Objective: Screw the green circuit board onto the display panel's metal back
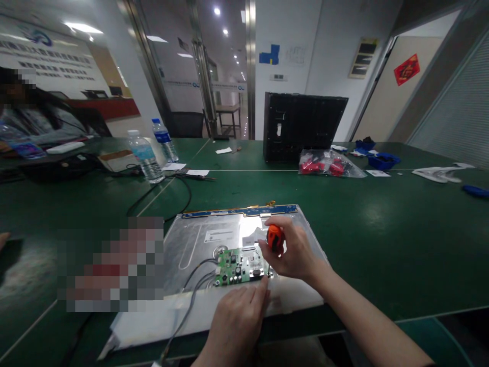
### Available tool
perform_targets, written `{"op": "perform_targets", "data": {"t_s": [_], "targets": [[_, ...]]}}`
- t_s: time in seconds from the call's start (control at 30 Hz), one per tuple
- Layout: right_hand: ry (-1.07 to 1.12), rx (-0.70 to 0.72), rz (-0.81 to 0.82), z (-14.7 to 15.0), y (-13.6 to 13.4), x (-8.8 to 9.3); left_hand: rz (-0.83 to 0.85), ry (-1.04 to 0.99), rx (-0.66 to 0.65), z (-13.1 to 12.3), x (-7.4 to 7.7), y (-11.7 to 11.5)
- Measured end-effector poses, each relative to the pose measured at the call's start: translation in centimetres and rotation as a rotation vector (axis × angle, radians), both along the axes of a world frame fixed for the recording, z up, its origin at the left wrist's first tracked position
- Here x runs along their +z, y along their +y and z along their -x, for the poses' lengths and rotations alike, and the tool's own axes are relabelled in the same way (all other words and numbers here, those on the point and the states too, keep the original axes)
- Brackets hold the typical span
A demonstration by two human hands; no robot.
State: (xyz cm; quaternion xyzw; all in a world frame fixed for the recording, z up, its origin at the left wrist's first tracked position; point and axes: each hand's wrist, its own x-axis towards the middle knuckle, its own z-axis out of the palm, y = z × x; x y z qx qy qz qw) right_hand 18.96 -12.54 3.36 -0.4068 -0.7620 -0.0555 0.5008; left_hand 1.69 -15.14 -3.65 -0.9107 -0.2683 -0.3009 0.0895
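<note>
A silver metal display panel (198,239) lies back-up on the green table, with a small green circuit board (239,266) on it and grey cables running off toward me. My right hand (292,252) is wrapped round an orange-handled screwdriver (275,238), held upright with its tip at the board's right edge. My left hand (237,318) rests on the panel just below the board, fingers together and pointing at the board's lower right corner; it holds nothing that I can see.
Two water bottles (145,155) stand at the back left near black cables. A black panel (301,127) stands upright behind, with a bag of red parts (328,164) and blue parts (382,160) to its right. A person sits far left.
</note>
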Motion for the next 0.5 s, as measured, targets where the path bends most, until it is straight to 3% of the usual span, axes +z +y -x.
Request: {"op": "perform_targets", "data": {"t_s": [0.3,0.5], "targets": [[0.011,0.131,0.061,-0.39,-0.45,0.47,-0.021,-0.002,-0.006,-0.01,0.10,-0.16],[0.063,0.053,0.019,-0.03,-0.37,0.43,-0.020,0.001,0.002,-0.06,0.23,-0.16]]}}
